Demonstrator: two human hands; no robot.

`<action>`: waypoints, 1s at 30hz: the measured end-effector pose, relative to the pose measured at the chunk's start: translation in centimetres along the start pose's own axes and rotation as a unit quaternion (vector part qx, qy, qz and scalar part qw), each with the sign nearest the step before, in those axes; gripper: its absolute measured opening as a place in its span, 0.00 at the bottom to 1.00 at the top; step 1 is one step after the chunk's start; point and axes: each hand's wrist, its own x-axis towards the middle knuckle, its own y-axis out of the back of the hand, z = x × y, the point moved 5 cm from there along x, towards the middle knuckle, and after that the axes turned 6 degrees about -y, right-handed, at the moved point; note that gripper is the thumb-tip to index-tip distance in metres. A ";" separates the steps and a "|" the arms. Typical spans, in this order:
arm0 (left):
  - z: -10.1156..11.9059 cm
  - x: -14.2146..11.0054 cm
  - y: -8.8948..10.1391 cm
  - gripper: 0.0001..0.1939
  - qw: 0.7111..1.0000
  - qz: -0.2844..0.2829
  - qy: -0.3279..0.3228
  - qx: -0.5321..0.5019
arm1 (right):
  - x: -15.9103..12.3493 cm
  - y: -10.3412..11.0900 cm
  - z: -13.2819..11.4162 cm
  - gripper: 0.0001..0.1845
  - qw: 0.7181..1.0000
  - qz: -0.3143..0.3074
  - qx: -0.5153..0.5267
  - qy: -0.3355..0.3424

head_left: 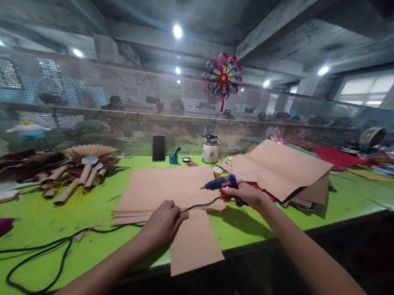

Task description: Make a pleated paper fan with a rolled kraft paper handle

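Blue pistol-shaped glue gun point(218, 182): right of centre, nozzle point(203, 187) leftward, red light point(227, 187) lit.
Right grip point(246, 194): closed around gun.
Left grip point(163, 221): by tan rectangular paper point(196, 248); closure unclear.

No wording, brand or number can be read. Lettering is too small on the round blue label point(89, 160) of the pleated paper fan point(89, 151), toward nine o'clock — likewise on the pale patch point(226, 183) of the blue glue gun point(218, 183) and the yellow cup point(217, 172), both toward four o'clock — so each stays illegible.
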 end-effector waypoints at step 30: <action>1.6 0.7 0.5 0.14 0.997 -0.005 -0.082 -0.013 | 2.4 -0.5 1.7 0.23 0.958 -0.119 -0.244 -0.096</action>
